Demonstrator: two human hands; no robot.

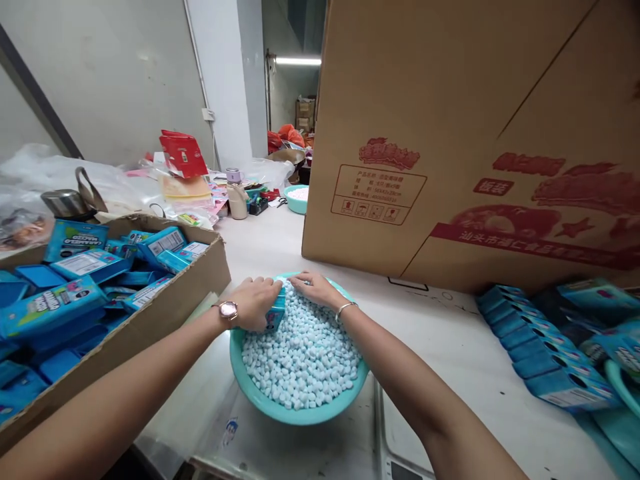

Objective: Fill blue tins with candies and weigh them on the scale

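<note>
A turquoise bowl (299, 417) full of small pale blue candies (310, 367) stands in front of me. My left hand (256, 303) is shut on a small blue candy box (275, 312), tilted down among the candies at the bowl's left side. The box's mouth is hidden. My right hand (316, 291) rests on the candies at the far side of the bowl. Its fingers are stretched out toward the box, and their tips touch the candies.
To the left, a cardboard tray (200, 273) holds several blue candy boxes (55, 307). A large carton (370, 227) stands behind the bowl. At right is a row of blue boxes (540, 347). A scale (407, 427) lies near the front edge. A beige bottle (237, 200) stands farther back.
</note>
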